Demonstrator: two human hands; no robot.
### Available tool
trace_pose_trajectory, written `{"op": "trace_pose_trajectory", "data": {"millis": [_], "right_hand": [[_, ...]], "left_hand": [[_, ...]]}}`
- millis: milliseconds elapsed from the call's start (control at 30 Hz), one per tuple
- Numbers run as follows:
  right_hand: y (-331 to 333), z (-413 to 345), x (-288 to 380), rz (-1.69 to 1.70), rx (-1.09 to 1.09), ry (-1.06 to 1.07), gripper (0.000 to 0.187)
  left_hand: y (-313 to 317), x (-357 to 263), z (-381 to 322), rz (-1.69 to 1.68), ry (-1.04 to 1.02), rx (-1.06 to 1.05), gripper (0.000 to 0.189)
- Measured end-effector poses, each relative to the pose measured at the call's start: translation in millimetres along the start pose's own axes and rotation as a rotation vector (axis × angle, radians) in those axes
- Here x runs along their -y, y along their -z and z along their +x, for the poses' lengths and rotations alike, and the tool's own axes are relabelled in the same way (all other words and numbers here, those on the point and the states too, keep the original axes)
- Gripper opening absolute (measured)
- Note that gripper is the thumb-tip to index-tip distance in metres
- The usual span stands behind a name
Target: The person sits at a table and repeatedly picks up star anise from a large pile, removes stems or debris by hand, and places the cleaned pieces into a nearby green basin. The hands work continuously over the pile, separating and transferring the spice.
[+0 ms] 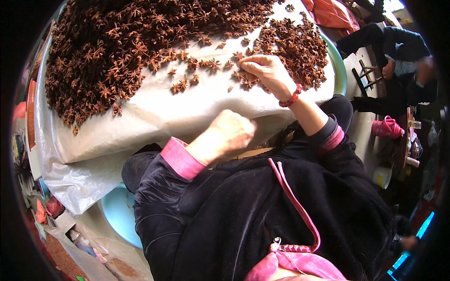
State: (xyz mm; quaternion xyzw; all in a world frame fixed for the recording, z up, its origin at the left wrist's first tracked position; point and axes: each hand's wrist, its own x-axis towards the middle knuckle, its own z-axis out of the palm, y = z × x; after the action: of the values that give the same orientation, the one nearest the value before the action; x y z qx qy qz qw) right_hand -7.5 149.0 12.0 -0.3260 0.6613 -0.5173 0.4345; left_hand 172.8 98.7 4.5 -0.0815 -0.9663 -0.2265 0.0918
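Note:
My left hand (230, 131) is curled into a fist in front of the cloth-covered surface, and its palm side is hidden. Above and to the right, my right hand (269, 72), with a red bead bracelet (291, 96) at the wrist, reaches over the pale sheet (197, 105). Its thumb and fingertips are drawn together beside a few loose star anise pods (237, 75); whether a pod is between them cannot be seen. A large heap of star anise (140, 38) spreads across the left and back. A smaller star anise pile (291, 45) lies right of my right hand.
A green rim (339, 66) shows at the sheet's right edge. Clear plastic sheeting (79, 182) hangs at the left, near a light-blue basin (119, 214). Another person (404, 52) is at the upper right, near a small stool (365, 75) and a pink thermos flask (385, 128).

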Motion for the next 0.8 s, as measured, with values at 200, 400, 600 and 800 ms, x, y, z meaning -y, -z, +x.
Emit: {"op": "trace_pose_trajectory", "data": {"millis": [200,400,600,800], "right_hand": [[-19,28,-16,-1.267,-0.193,0.575,0.027],[-23,40,-21,-1.389,-0.080,0.700,0.023],[-20,11,-13,-0.921,0.141,0.761,0.032],[-18,-2,-7,-0.974,0.219,0.777,0.030]], "left_hand": [[11,0,-6,-0.171,0.162,0.179,0.037],[17,39,-5,-0.027,0.584,-0.345,0.017],[14,67,-7,-0.043,0.605,-0.317,0.018],[18,54,-7,0.080,0.468,-0.136,0.016]]}}
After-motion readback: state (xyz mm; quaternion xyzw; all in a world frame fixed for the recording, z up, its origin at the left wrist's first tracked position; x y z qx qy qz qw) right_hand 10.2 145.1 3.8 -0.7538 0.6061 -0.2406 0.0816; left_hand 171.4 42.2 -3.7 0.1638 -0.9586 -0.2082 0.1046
